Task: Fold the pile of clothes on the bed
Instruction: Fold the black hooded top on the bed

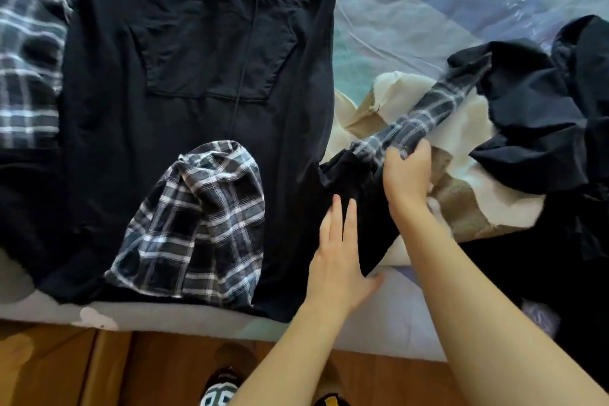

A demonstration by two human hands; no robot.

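Note:
A black hoodie (184, 109) lies spread flat on the bed, its plaid-lined hood (197, 227) turned over its lower middle. Its right sleeve (425, 119), black with a plaid lining showing, stretches out to the right. My right hand (407, 171) grips that sleeve where the plaid meets the black. My left hand (336, 257) lies flat with straight fingers on the black sleeve near the shoulder. The hoodie's left sleeve (26, 53) lies bunched at the left, its plaid side showing.
A pile of dark clothes (543, 115) sits at the right on cream and tan cloth (461, 208). The bedsheet (428, 3) is pale blue and green. The bed's near edge (197, 316) runs across the bottom, with wooden floor (131, 369) and my feet below.

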